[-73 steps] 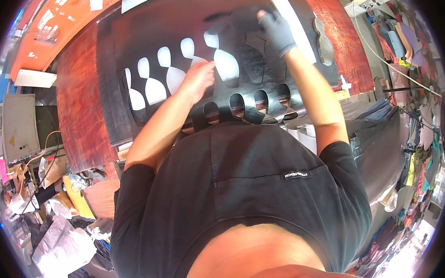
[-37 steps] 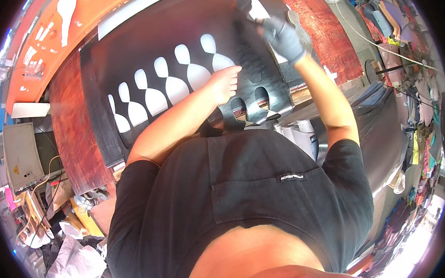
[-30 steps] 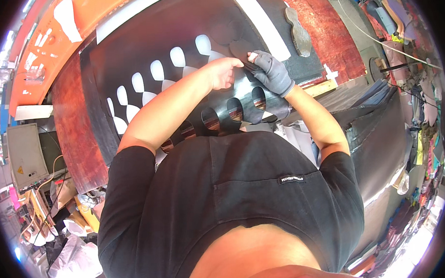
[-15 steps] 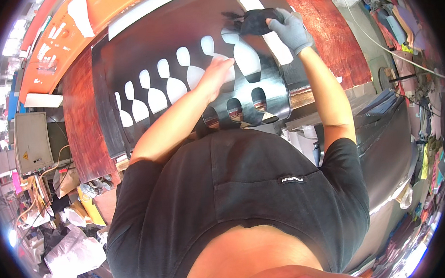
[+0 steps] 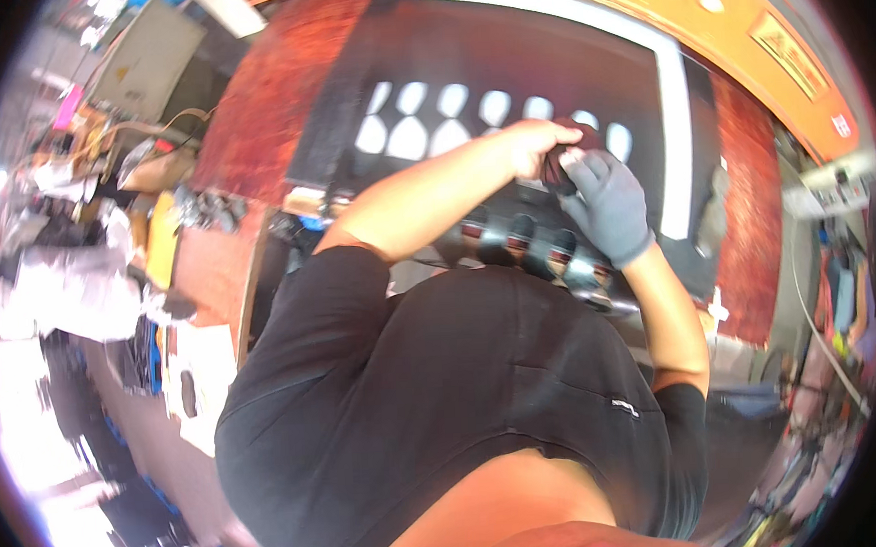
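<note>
A black sheet lies before me with a row of openings cut in it, through which a white surface shows. Its near part curls over the front edge, where further dark cut-outs can be seen. Above the right half of this row, my bare left hand meets my right hand, which wears a grey glove. Between them is a black, soft-looking bundle, with the fingers of both hands closed on it. Motion blur hides its exact kind.
An orange machine body spans the far right. White strips border the sheet on its far and right sides. Red-brown boards flank it. Off to the left are a grey cabinet and a cluttered floor with white bags.
My view has turned, so the sheet sits differently. The right hand has brought the black bundle from the far right strip in toward me, and the left hand has left the cut-outs and joined it.
</note>
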`<state>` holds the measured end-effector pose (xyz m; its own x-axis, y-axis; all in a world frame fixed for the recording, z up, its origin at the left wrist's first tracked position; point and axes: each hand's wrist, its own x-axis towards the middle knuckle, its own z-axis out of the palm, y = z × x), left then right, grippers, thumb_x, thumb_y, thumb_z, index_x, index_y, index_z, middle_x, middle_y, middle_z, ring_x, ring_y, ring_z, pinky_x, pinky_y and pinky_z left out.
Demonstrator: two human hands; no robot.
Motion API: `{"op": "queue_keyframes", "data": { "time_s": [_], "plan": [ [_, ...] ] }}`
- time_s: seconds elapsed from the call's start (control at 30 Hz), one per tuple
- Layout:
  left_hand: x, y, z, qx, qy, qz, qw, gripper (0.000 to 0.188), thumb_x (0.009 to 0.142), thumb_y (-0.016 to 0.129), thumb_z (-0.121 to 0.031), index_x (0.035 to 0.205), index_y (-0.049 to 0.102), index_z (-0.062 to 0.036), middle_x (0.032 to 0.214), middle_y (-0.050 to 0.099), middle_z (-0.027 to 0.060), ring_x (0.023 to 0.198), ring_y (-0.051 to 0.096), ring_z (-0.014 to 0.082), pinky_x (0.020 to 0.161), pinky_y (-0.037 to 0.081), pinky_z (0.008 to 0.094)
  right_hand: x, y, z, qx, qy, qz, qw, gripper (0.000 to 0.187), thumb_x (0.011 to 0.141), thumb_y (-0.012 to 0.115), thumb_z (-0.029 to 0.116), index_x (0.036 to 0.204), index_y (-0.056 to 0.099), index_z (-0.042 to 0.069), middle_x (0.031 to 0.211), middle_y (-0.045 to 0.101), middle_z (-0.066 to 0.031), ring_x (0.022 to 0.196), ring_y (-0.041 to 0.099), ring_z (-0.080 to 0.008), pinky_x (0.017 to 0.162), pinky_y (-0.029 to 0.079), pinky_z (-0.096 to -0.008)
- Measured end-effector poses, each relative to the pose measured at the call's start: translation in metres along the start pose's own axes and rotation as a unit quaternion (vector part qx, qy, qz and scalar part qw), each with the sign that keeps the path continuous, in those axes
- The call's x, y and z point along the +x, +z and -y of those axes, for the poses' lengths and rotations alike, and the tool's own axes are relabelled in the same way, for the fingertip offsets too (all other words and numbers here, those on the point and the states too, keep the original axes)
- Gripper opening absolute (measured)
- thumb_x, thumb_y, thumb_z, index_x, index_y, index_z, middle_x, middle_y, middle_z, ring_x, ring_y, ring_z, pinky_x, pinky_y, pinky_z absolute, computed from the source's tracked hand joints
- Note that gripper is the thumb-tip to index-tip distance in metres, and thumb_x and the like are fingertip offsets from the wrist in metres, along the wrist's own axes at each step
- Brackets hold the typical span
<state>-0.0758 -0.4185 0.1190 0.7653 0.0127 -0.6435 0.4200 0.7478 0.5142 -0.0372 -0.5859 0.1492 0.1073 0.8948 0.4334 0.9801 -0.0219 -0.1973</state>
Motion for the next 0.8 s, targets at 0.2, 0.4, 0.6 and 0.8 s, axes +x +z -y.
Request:
{"op": "queue_keyframes", "data": {
  "time_s": [0.2, 0.4, 0.6, 0.8],
  "plan": [
    [-0.09, -0.139, -0.053, 0.121, 0.271, -0.245, 0.923, 0.073, 0.08, 0.069, -0.017, 0.135, 0.026, 0.0048, 0.124, 0.049, 0.0175, 0.11, 0.054, 0.0239, 0.092, 0.046, 0.0376, -0.041, 0.042, -0.012, 0.148, 0.145, -0.097, 0.973, 0.061, 0.069, 0.074, 0.012, 0.122, 0.046, 0.003, 0.126, 0.048, -0.0182, 0.117, 0.047, -0.0346, 0.098, 0.037, -0.0398],
    [-0.206, -0.38, -0.146, 0.088, 0.311, -0.243, 0.915, 0.036, 0.084, 0.063, -0.012, 0.118, 0.049, -0.0077, 0.104, 0.06, 0.0112, 0.092, 0.061, 0.0248, 0.078, 0.052, 0.042, -0.141, 0.058, -0.086, -0.056, 0.506, -0.13, 0.851, 0.057, 0.082, 0.064, 0.033, 0.124, 0.046, 0.0, 0.122, 0.051, -0.021, 0.113, 0.05, -0.0344, 0.093, 0.039, -0.0394],
    [-0.241, -0.544, -0.131, 0.109, 0.188, -0.382, 0.898, 0.037, 0.082, 0.063, -0.012, 0.116, 0.052, -0.0073, 0.092, 0.062, 0.0083, 0.079, 0.062, 0.0251, 0.068, 0.053, 0.0413, -0.195, 0.075, -0.118, 0.239, 0.649, -0.18, 0.7, 0.034, 0.085, 0.061, 0.032, 0.096, 0.062, 0.0, 0.086, 0.056, 0.0006, 0.08, 0.048, -0.0107, 0.075, 0.04, -0.0264],
    [-0.226, -0.526, -0.109, 0.609, 0.117, -0.691, 0.371, 0.047, 0.079, 0.067, -0.021, 0.119, 0.05, -0.0029, 0.103, 0.061, 0.0174, 0.094, 0.058, 0.0332, 0.088, 0.045, 0.045, -0.181, 0.069, -0.133, 0.246, 0.714, -0.106, 0.647, 0.049, 0.084, 0.064, 0.036, 0.112, 0.06, -0.004, 0.098, 0.061, -0.0046, 0.087, 0.052, -0.0121, 0.079, 0.041, -0.0263]
  ]
}}
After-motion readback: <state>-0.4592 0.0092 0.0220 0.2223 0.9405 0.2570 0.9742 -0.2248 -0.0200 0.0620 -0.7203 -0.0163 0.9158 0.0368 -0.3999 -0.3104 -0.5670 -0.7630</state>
